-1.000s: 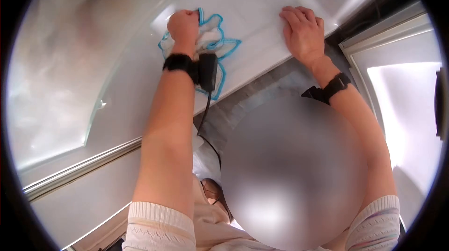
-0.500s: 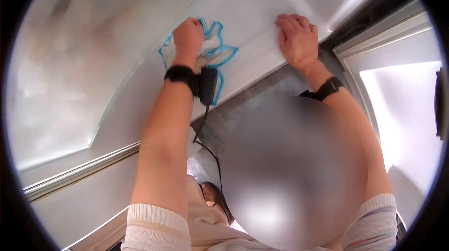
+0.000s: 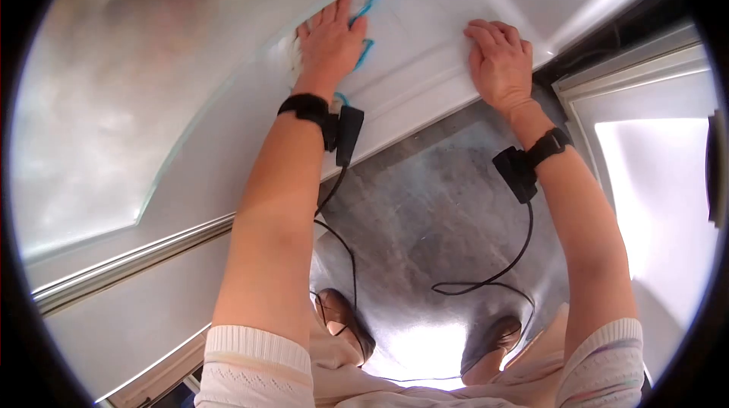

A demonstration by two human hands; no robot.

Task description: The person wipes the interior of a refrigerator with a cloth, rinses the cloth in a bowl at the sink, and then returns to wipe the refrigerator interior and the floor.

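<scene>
My left hand (image 3: 330, 43) lies flat with its fingers spread on a pale cloth with a blue edge (image 3: 364, 53), pressing it against the white surface (image 3: 418, 51) beside the curved glass edge. Most of the cloth is hidden under the hand. My right hand (image 3: 503, 62) rests on the same white surface near its right end, fingers a little bent and loosely side by side, with nothing visible in them. Both wrists carry black straps with black boxes and cables.
A large glass panel (image 3: 99, 119) with a curved edge fills the left. A metal rail (image 3: 137, 260) runs below it. At the right is a white framed panel (image 3: 653, 180). Grey floor (image 3: 425, 218), loose cables and my brown shoes (image 3: 345, 321) show below.
My left hand has gone from a fist to flat and spread, moving slightly up and right with the cloth, which is now mostly covered. The blurred round patch over the floor is gone.
</scene>
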